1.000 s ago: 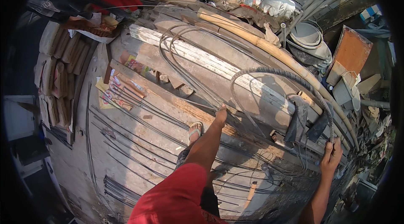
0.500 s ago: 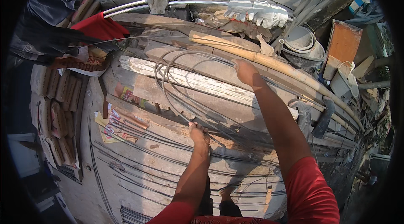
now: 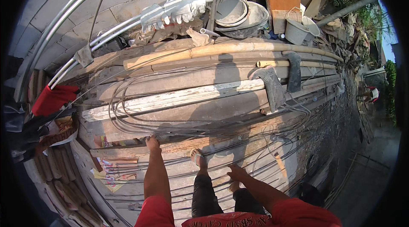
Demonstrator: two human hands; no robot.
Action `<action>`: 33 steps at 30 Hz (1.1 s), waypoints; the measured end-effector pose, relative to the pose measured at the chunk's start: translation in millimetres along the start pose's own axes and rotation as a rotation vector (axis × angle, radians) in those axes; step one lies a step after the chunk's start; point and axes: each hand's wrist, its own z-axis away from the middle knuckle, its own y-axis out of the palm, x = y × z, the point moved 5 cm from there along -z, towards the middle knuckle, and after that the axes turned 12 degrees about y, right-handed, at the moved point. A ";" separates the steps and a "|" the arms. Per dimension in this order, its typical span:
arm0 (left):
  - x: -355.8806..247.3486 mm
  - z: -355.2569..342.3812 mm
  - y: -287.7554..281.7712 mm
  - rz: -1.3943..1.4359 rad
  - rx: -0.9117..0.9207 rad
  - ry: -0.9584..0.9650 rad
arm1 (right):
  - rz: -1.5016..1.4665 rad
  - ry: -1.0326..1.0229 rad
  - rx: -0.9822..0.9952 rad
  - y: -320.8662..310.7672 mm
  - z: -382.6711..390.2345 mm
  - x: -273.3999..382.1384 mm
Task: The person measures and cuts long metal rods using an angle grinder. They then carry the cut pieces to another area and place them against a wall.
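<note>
A loose coil of thin steel rod (image 3: 111, 108) lies over the wooden boards, its loops widest at the left. My left hand (image 3: 152, 142) is at the coil's lower run, near the boards' front edge, with its fingers curled around the rod. The grip is partly hidden by the back of the hand. Farther right and nearer to me, my right hand (image 3: 237, 173) hangs above the straight steel rods (image 3: 179, 168) on the ground. Its fingers are loosely stretched and hold nothing.
A white-painted beam (image 3: 179, 101) and a bamboo pole (image 3: 230, 48) lie along the boards. Rubber boots (image 3: 272, 89) rest at their right. Work gloves (image 3: 172, 11) hang on metal pipes beside buckets (image 3: 243, 20). Stacked brown packs (image 3: 55, 171) stand left. A person (image 3: 373, 94) is far right.
My view has swung to the right. My right hand has let go of the rod and come back toward me. The coil has been lowered onto the boards, with my left hand still at it.
</note>
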 end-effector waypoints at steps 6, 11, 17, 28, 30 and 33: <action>41.0 171.6 -65.7 -0.998 0.639 0.542 | 0.029 0.667 0.150 54.3 213.7 -331.5; 76.2 322.5 -143.7 -1.334 1.088 -0.263 | -0.333 0.641 0.208 160.7 285.1 -323.6; 74.9 431.8 -131.3 -1.617 1.506 -0.099 | -0.906 0.597 0.175 309.1 334.4 -172.4; 150.4 558.0 -219.0 -1.977 1.474 0.153 | -1.639 0.507 -0.200 578.5 437.7 -192.7; 172.0 604.5 -216.3 -1.972 1.534 0.320 | -1.649 0.591 -0.180 627.2 458.9 -190.6; 198.3 679.5 -223.3 -2.091 1.761 0.286 | -1.695 0.746 -0.148 721.7 476.9 -165.1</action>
